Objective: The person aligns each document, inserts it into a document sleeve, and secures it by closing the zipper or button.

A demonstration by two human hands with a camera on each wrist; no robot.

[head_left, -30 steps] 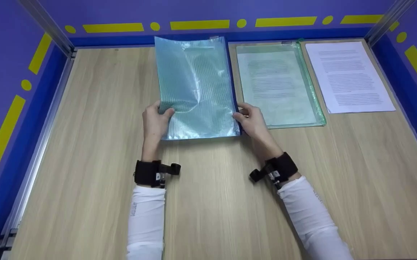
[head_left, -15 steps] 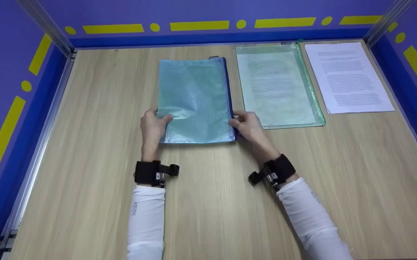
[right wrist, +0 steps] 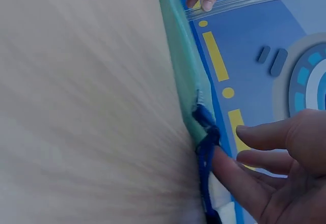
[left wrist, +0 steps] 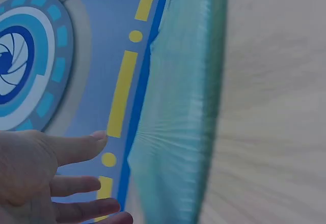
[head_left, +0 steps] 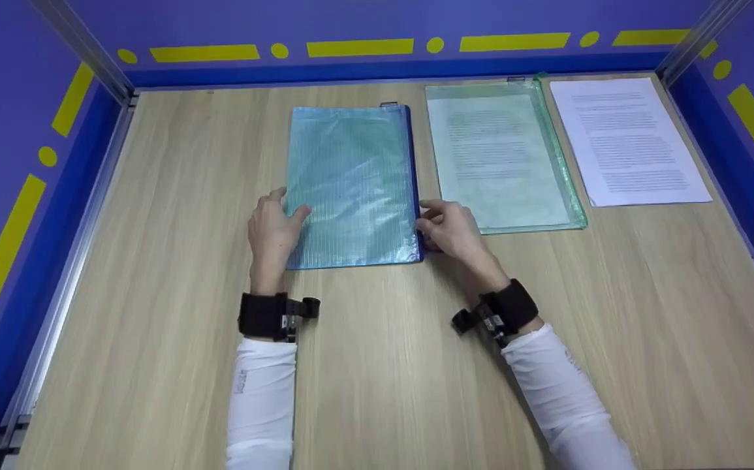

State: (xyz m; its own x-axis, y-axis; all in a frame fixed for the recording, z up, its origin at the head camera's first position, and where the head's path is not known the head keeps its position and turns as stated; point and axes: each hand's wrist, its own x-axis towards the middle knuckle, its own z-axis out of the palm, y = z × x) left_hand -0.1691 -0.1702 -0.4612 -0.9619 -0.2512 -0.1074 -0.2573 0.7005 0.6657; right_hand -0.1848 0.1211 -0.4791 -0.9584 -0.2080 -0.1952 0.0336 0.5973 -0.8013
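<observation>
On the table [head_left: 377,365], left of the green folder [head_left: 561,156], the blue folder [head_left: 349,176] lies between spread left hand [head_left: 273,225] and right hand [head_left: 454,228], thumb and fingers parted; squaring it likely wants light, even side pressure.

The lines on the printed sheet [head_left: 631,143] at upper right are too small for me to read; my white sleeves [head_left: 260,405] run off the bottom. In each wrist view, the side edge crops my left hand [head_left: 273,228] or right hand [head_left: 452,227], and the tabletop [head_left: 383,365] blurs.
</observation>
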